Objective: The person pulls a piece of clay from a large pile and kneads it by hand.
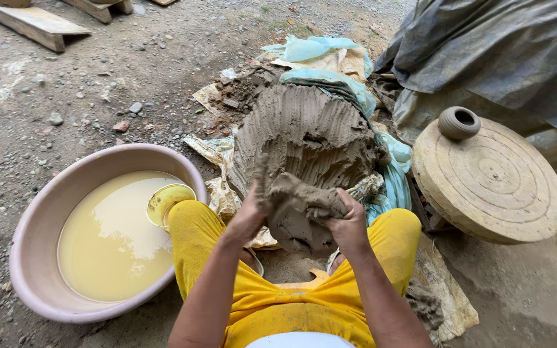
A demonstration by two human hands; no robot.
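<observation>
Both hands closed on wet clay lump.
Left hand, right hand gripping clay lump; lower left, pink basin of murky yellowish water, yellow bowl afloat.

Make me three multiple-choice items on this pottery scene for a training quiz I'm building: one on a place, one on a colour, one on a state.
1. Where does the small clay pot stand?
A. On the round wooden wheel
B. In the basin
C. On the planks

2. What colour are the person's trousers?
A. Blue
B. Yellow
C. Grey

3. What are the hands doing?
A. Resting empty on the knees
B. Dipping into the water
C. Both gripping a lump of wet clay

Answers:
1 A, the pot sits near the far edge of the ringed disc.
2 B, bright yellow cloth covers both legs.
3 C, the left hand and right hand clasp the lump from either side, in front of the big clay mound, away from the pink basin of cloudy water.
</observation>
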